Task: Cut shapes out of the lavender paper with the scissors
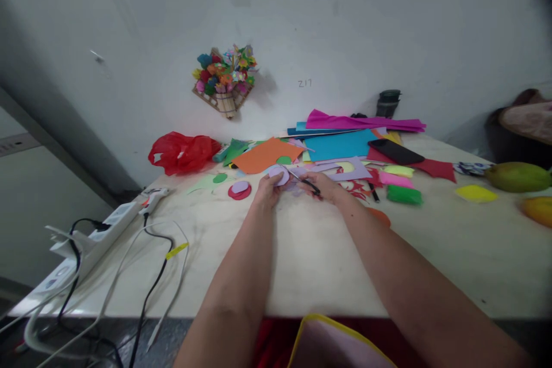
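My left hand (268,188) pinches a round lilac paper disc (279,175) above the table. In my right hand (321,186) is a pair of scissors (296,175), its blades pointing left at the disc's edge. Lilac paper scraps lie under and between the hands. To the left rest a small lilac circle on a red paper circle (240,190) and a green circle (219,177). Just behind the right hand lies a lilac sheet with a cut-out (356,168).
Behind are an orange sheet (267,155), a blue sheet (338,145), a phone (395,151) and a red plastic bag (184,152). Clay packets (404,195) and mangoes (517,177) lie right. A power strip (92,247) with trailing cables occupies the left side.
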